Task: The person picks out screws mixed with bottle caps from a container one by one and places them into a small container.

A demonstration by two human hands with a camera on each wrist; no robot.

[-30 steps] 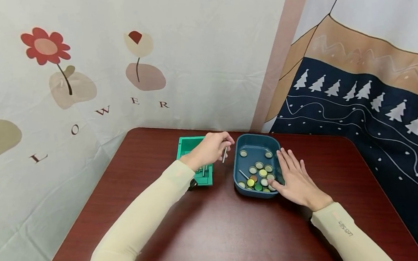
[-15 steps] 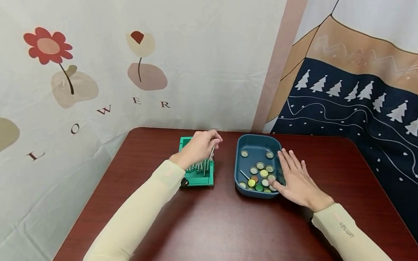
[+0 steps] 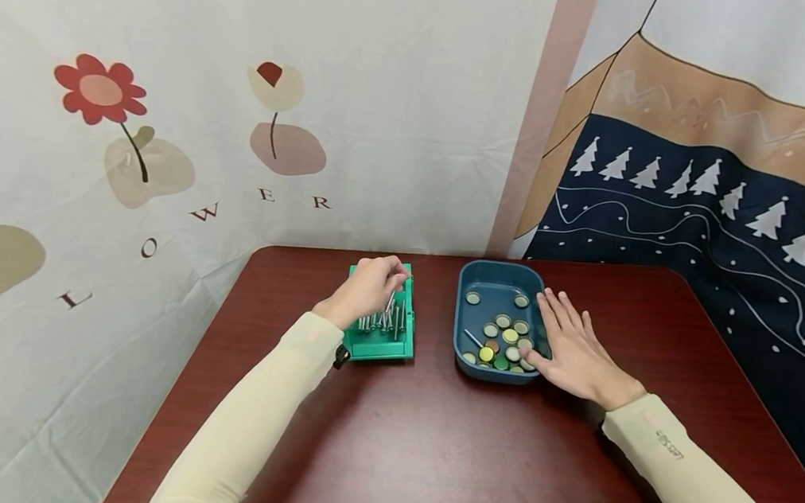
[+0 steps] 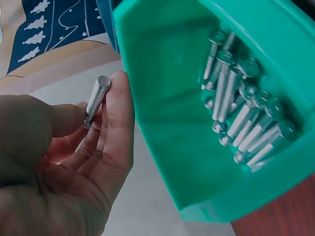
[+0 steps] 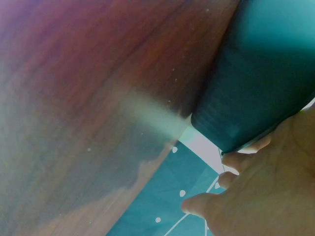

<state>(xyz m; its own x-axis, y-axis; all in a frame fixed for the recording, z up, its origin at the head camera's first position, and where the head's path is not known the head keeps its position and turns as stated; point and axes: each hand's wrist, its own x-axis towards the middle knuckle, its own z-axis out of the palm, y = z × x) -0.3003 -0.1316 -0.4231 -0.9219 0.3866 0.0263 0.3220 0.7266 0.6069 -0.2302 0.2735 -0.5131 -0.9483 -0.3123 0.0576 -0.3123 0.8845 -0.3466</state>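
Observation:
My left hand (image 3: 366, 288) is over the green bin (image 3: 381, 352), pinching a metal bolt (image 4: 97, 101) between thumb and fingers. In the left wrist view the bolt points up beside the bin's wall. Several more bolts (image 4: 241, 108) lie piled inside that bin. To the right stands a blue tub (image 3: 496, 270) with several bottle caps (image 3: 510, 336), mostly toward its near end. A single bolt (image 3: 473, 339) lies among them. My right hand (image 3: 578, 352) rests with straight fingers along the tub's right rim, its thumb over the near corner.
Both containers stand toward the back of a dark red wooden table (image 3: 419, 442), a strip of tabletop between them. A printed cloth (image 3: 390, 109) hangs right behind the table, with a dark blue part (image 3: 658, 221) on the right.
My left hand has moved left with the bolt, from the gap between the containers to over the green bin. The right hand stays on the tub.

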